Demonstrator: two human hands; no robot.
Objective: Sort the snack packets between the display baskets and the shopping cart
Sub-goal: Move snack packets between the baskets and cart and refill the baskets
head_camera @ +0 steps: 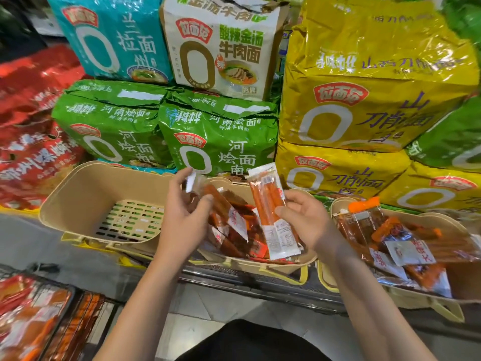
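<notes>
- My left hand [188,204] pinches a clear snack packet [208,198] at its upper end, thumb and fingertips curled onto the wrapper, above the middle display basket [283,267].
- My right hand [303,217] holds a long packet of orange sausage sticks [270,209] upright; the thumb presses its front near the middle, the other fingers curl behind it (its white printed lower end hangs below my palm).
- Both packets hover just over the heap of red-and-brown snack packets [242,235] filling that middle basket.
- To the left, a beige slotted basket [86,194] sits just beside the middle one, its perforated floor showing.
- To the right, a third basket [426,300] carries more orange and brown packets [395,241].
- At lower left, the wire shopping cart [75,308] holds orange-red packs [28,316].
- Behind the baskets stand stacked noodle multipacks: green [218,136], yellow [364,105], teal [114,40], a torn white one [221,48], and red bags [33,121] at far left.
</notes>
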